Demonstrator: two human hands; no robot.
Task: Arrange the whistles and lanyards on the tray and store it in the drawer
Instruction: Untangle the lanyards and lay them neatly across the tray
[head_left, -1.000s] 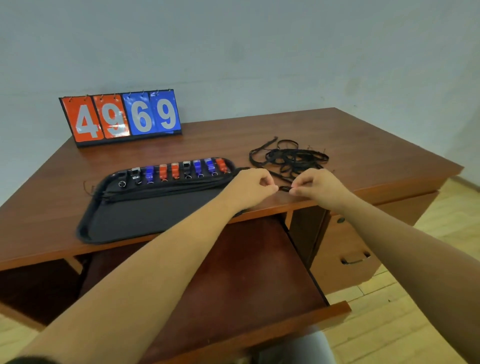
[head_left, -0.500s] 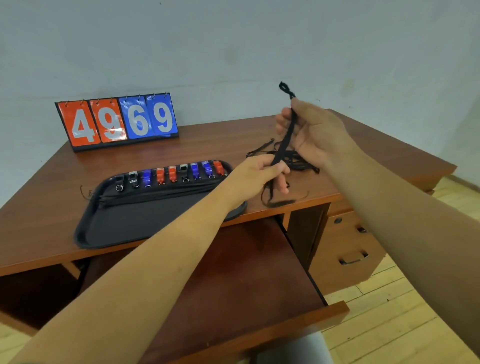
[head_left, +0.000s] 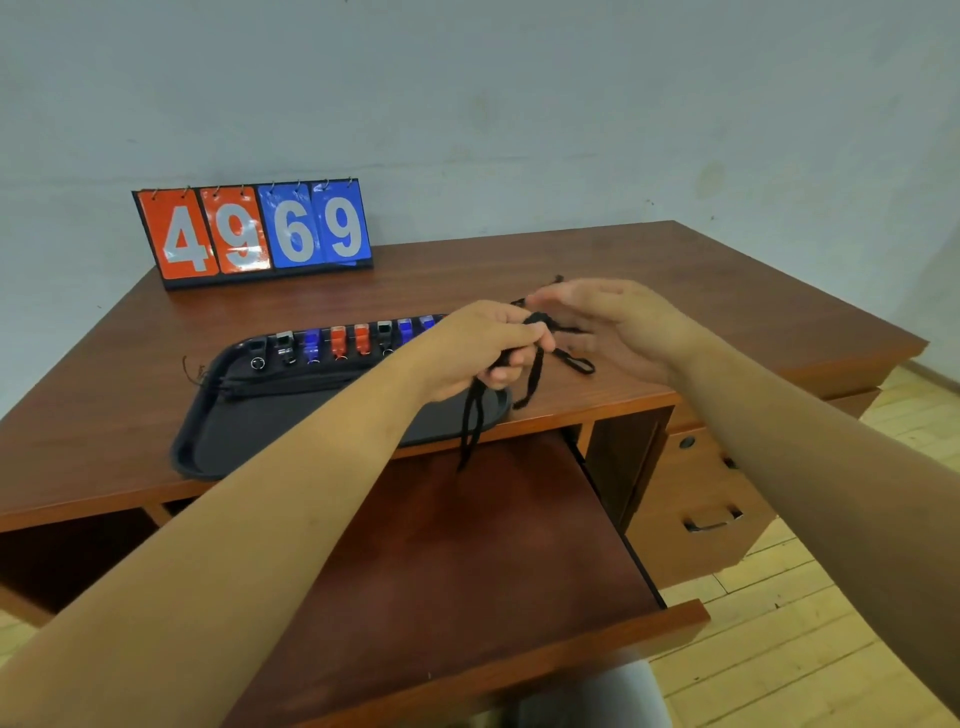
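From the head camera, both bare forearms reach forward over the pulled-out drawer (head_left: 467, 545) and meet above the front edge of the desk (head_left: 675, 280). The left hand (head_left: 483, 348) is turned knuckles up, its fingers curled and its thumb pinching a black lanyard (head_left: 470, 431), whose strands hang from the fist past the desk edge over the open drawer, while a shorter strand dangles just to the right. The right hand (head_left: 618, 327) is raised just beside it, palm towards the left hand; its fingers look stretched out and close together, though they are blurred, and I cannot tell whether they touch the cord. A thin loop of black cord (head_left: 576, 361) lies on the desk under the right hand; I cannot tell whether it belongs to the held lanyard. To the left, the black tray (head_left: 192, 452) sits on the desk, its near rim over the front edge. A row of whistles (head_left: 337, 340), black, blue and orange, stands along its far side, partly hidden by the left hand. A flip scoreboard (head_left: 254, 234) reading 4969 stands at the back against the wall.
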